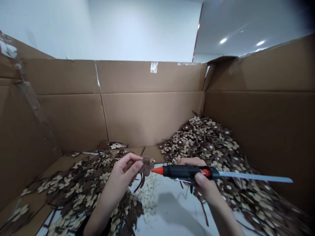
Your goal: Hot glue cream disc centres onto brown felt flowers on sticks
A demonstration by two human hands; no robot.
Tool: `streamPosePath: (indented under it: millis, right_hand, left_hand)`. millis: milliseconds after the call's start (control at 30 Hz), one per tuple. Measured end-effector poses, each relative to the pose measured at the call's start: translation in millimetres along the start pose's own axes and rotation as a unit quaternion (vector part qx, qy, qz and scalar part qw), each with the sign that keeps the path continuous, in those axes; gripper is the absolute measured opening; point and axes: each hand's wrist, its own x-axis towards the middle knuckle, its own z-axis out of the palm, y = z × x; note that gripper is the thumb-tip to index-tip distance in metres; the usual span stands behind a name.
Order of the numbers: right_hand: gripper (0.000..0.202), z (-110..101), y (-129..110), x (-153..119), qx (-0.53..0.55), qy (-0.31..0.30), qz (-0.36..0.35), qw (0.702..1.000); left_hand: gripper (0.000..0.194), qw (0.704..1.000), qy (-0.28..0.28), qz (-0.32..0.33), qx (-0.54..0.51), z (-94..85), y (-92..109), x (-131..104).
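Note:
Between the thumb and fingers of my left hand [129, 168] is a brown flower-shaped piece [147, 165] with dark strips hanging below it. My right hand [203, 183] grips a black glue gun [182, 171], held level and pointing left. Its orange nozzle [157, 170] is at the flower's right edge; whether they touch I cannot tell. A long pale glue stick [256, 177] sticks out of the back of the gun. Below my hands, many small cream pieces [147, 196] lie on a white surface [172, 213].
Tall cardboard walls [152, 114] rise at the back and on both sides. Brown and cream flower pieces with strips form a heap on the left [81, 183] and a higher heap on the right [204, 141]. Clear tape [154, 67] marks the back wall's top edge.

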Motion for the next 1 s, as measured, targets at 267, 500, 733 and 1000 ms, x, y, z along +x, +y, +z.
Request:
streamPosePath:
  millis: [267, 500, 733, 1000]
  right_hand:
    - [0.057, 6.0, -7.6, -0.2, -0.089, 0.024, -0.029, 0.995]
    - [0.050, 9.9, -12.0, -2.8, -0.159, -0.035, -0.068, 0.984]
    - [0.044, 5.1, -25.7, 2.5, -0.231, -0.053, -0.056, 0.970]
    - [0.039, 47.8, -22.4, 0.7, -0.087, -0.082, 0.081, 0.990]
  left_hand:
    - [0.032, 0.999, -0.032, 0.014, 0.018, -1.1, 3.6, -6.2]
    - [0.025, 0.999, -0.015, 0.006, 0.029, 1.7, 9.1, -8.2]
    - [0.029, 0.999, 0.045, 0.019, -0.008, 0.9, -1.9, 2.8]
    - [0.029, 0.999, -0.004, 0.036, -0.028, 4.1, -9.8, 10.8]
